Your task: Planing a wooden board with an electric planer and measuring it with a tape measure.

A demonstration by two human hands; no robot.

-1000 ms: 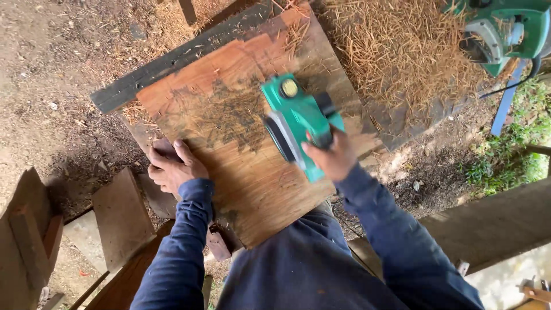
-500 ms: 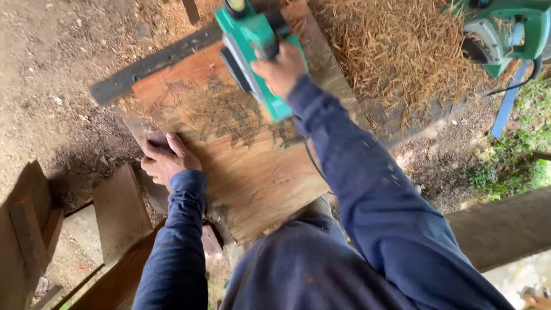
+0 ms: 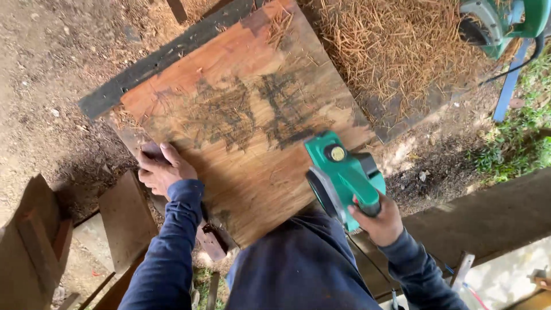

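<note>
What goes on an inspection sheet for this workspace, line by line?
Surface: wooden board, reddish at the far end, with dark worn patches in the middle.
Job's things: green planer on the board's near right edge.
Clutter: wood shavings piled beyond the board; wood offcuts at left.
Hands: right hand grips the planer handle; left hand presses flat on the board's left edge.
Cables: black cord by a second green tool.
Surroundings: dirt ground, grass at right.
</note>
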